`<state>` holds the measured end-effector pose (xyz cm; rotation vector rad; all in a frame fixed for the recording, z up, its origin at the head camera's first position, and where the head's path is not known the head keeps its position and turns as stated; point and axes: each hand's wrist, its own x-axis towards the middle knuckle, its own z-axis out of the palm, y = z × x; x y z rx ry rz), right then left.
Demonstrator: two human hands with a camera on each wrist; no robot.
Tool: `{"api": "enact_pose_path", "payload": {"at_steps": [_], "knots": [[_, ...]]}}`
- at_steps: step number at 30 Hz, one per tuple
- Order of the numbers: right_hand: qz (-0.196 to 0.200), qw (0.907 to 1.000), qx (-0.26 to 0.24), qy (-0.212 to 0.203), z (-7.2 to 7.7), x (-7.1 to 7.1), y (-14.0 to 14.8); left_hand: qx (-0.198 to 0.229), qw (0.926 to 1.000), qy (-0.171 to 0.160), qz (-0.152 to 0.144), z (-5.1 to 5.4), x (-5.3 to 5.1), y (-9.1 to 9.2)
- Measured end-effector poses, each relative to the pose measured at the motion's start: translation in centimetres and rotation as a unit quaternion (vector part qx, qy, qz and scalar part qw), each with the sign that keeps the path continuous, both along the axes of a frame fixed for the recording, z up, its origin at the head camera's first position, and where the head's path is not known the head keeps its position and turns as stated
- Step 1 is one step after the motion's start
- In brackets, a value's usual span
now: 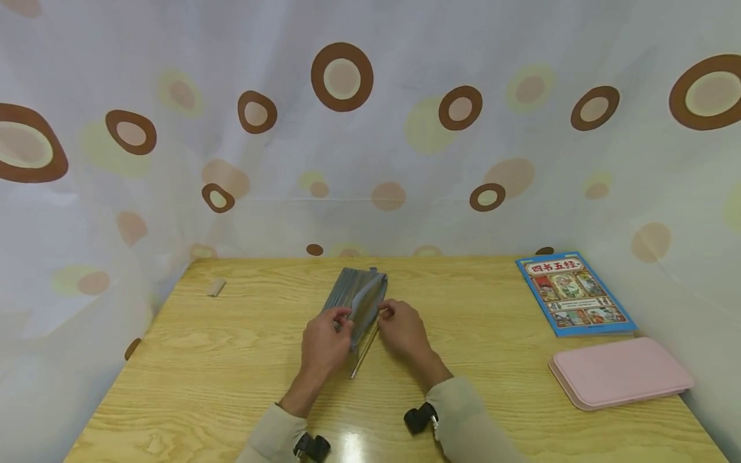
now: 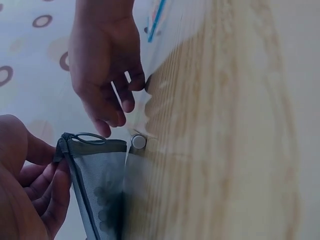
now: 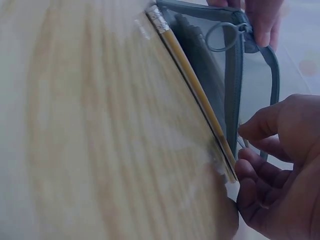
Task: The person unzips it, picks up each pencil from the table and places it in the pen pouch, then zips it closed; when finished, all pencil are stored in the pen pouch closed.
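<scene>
A grey mesh zip pencil pouch [image 1: 366, 302] lies on the table with its mouth gaping. My left hand [image 1: 326, 342] pinches the near corner by the zip, which the left wrist view shows with the fingers [image 2: 61, 187] bent against it. At the other rim, my right hand [image 1: 403, 326] holds the edge between thumb and curled fingers [image 3: 257, 167]. Beside the pouch lies a yellow pencil [image 3: 192, 75], its silver eraser end towards me. Dark contents show dimly through the mesh in the right wrist view; what they are I cannot tell.
A small beige block [image 1: 217, 287], perhaps an eraser, sits at the far left. On the right are a blue-bordered book [image 1: 575, 292] and a pink case [image 1: 622, 373] near the table's edge. A patterned curtain [image 1: 399, 161] hangs behind the wooden table [image 1: 202, 386].
</scene>
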<state>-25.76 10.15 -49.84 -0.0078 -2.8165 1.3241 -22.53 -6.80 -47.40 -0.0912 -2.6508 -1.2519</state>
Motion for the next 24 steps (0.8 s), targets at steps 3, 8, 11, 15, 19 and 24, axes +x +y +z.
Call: {"api": "enact_pose_path", "payload": {"at_steps": [3, 8, 11, 15, 19, 24], "knots": [[0.01, 0.9991, 0.037, 0.018, 0.1, 0.3, -0.1, 0.002, 1.0, 0.004, -0.004, 0.1, 0.0, 0.0], [0.016, 0.9932, 0.112, 0.028, 0.4, 0.7, -0.5, 0.006, 1.0, 0.003, -0.006, 0.2, 0.0, -0.1], [0.005, 0.9892, 0.145, 0.015, 0.6, 1.0, -0.6, 0.006, 1.0, 0.006, -0.004, 0.1, 0.1, 0.0], [0.001, 0.9849, 0.173, -0.003, 0.8, 1.4, -0.5, 0.006, 0.9999, 0.011, -0.005, 0.1, 0.2, 0.1], [0.001, 0.9828, 0.184, -0.016, 1.2, 1.9, -0.1, 0.006, 0.9999, 0.013, -0.006, 0.3, 0.2, 0.1], [0.013, 0.9804, 0.193, -0.037, 1.7, 3.0, 0.3, 0.003, 0.9999, 0.014, -0.006, 0.2, 0.2, 0.0]]}}
